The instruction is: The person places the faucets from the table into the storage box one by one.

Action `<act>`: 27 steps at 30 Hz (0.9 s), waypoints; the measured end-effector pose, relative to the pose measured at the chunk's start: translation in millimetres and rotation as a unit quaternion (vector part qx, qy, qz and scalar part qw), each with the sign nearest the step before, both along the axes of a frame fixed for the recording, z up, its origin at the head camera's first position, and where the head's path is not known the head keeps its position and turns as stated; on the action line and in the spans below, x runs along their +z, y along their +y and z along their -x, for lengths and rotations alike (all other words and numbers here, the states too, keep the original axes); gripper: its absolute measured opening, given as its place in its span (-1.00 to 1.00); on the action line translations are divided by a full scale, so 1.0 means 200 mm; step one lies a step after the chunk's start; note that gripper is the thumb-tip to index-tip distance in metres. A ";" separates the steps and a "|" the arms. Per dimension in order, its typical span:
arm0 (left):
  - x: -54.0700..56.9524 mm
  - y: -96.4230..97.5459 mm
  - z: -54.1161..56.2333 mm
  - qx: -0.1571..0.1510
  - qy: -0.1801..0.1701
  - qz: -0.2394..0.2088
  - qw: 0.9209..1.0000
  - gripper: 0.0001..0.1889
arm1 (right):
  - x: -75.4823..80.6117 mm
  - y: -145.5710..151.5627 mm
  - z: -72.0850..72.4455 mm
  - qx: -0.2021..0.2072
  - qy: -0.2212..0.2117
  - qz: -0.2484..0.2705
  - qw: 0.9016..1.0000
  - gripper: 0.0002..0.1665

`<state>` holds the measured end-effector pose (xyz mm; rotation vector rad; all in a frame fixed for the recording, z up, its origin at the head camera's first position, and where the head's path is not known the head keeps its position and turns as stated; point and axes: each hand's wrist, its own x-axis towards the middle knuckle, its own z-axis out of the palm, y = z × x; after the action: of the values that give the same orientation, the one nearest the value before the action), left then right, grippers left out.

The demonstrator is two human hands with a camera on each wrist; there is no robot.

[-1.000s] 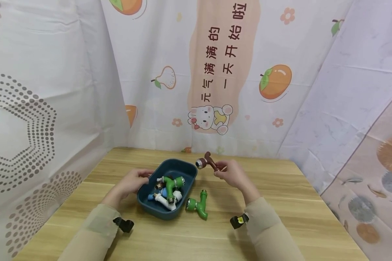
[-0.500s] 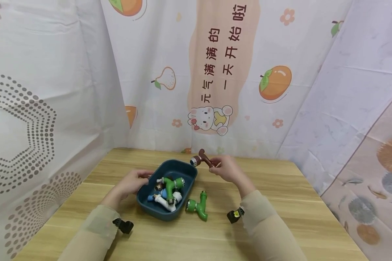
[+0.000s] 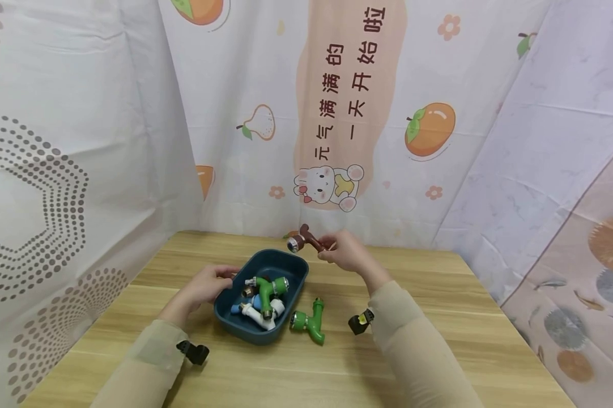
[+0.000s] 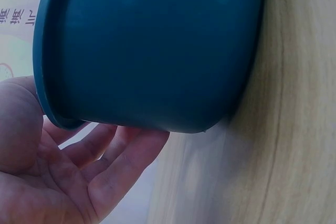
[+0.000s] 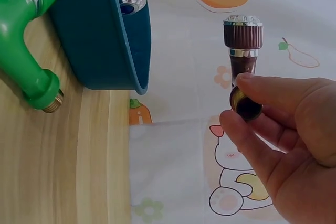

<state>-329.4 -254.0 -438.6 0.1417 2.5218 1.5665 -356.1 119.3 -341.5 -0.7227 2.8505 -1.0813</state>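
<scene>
My right hand (image 3: 343,250) pinches a brown faucet (image 3: 305,238) by one end between thumb and fingers, holding it in the air beyond the basin's far right corner. In the right wrist view the brown faucet (image 5: 243,35) shows its ribbed knob with a silver cap. My left hand (image 3: 208,283) grips the left side of a dark blue basin (image 3: 299,271), thumb at the rim and fingers against the outer wall (image 4: 157,51). Inside the basin lie a green faucet (image 3: 267,292), a white faucet (image 3: 258,315), and partly covered blue and brown pieces.
Another green faucet (image 3: 314,322) lies on the wooden table (image 3: 429,340) just right of the basin. A printed curtain (image 3: 255,187) hangs behind the table's far edge, with more cloth on both sides.
My right hand has moved left and farther up with the brown faucet, from right of the basin to near its far corner. The left hand and basin stay put.
</scene>
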 end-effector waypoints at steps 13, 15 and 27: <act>0.01 0.00 -0.01 -0.004 0.003 0.002 1.000 -0.53 | 0.02 -0.05 0.07 0.037 -0.025 0.004 0.999 -0.74; 0.01 0.00 -0.01 -0.003 0.004 0.003 1.000 -0.53 | 0.02 -0.06 0.08 0.038 -0.031 0.008 0.999 -0.73; 0.01 0.00 -0.01 0.000 0.004 0.005 1.000 -0.53 | 0.00 -0.10 0.11 0.049 -0.045 0.006 0.998 -0.69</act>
<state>-327.5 -254.4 -436.7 0.1458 2.5348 1.5574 -378.2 98.4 -342.2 -0.7845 2.7063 -1.0880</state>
